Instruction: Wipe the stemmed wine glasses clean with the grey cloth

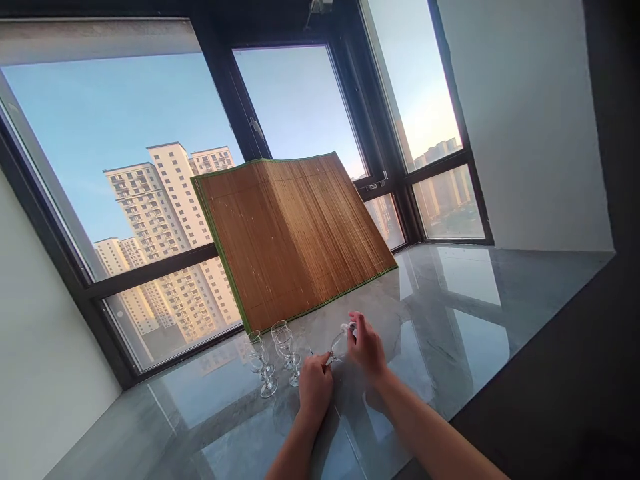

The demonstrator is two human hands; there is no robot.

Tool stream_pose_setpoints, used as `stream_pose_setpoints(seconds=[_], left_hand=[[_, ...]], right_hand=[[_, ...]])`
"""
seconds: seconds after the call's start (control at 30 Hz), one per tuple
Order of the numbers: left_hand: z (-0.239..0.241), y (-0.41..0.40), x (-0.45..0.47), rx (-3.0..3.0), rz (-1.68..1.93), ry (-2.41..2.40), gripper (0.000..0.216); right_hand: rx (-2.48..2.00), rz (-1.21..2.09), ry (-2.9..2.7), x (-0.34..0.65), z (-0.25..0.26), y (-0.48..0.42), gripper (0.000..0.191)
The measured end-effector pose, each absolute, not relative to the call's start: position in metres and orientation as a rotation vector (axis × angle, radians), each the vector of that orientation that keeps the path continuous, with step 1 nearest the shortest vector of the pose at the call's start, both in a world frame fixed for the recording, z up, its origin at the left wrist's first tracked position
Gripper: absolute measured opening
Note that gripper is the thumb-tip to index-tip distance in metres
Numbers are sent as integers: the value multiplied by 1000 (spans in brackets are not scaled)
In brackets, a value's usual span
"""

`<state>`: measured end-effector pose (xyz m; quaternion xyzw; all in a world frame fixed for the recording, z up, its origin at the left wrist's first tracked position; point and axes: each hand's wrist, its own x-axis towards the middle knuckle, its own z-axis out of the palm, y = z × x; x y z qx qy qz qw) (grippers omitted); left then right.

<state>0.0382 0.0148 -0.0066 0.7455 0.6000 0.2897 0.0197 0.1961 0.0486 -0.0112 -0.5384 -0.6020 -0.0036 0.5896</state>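
Observation:
My left hand (316,387) is closed around the lower part of a clear wine glass (338,345), at its stem near the windowsill. The glass looks tilted, its bowl turned up and to the right. At its rim, the fingers of my right hand (367,350) are curled around a small crumpled white piece (345,327) that looks like tissue or cloth. Several other clear stemmed glasses stand upright to the left of my hands, among them a front glass (257,357) and another glass (283,341) closer to my left hand.
A brown bamboo mat (300,233) with green edging leans against the window behind the glasses. The grey glossy sill (225,413) reflects the windows. Dark window frames (165,267) and white side walls (530,133) enclose it; the sill's edge runs along the right.

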Motion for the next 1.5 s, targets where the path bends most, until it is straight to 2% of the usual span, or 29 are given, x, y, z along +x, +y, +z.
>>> stream_pose_setpoints(seconds=[0.27,0.63,0.77,0.93,1.03,1.17,1.3,1.5], left_hand=[[-3,11,37,2338,848,1943,37],[-7,19,27,2263,948,1930,37],[-11,22,32,2258,1041,1811,28],[-20,28,35,2260,1115,1698,17],[-22,32,32,2159,1171,1667,21],[-21,34,31,2011,1255,1610,36],[-23,32,36,2064,1224,1442,33],[-30,24,38,2418,1051,1330,47]], right_hand=[[-1442,484,-1467,203,-3,47,38],[-1094,831,-1545,197,-23,61,57],[-1067,748,-1355,196,-13,60,38],[-1162,557,-870,209,2,54,44],[-1233,462,-724,215,4,52,44],[-1220,526,-960,207,-2,52,49],[-1008,713,-1375,188,-10,52,53],[-948,663,-1528,174,-19,52,33]])
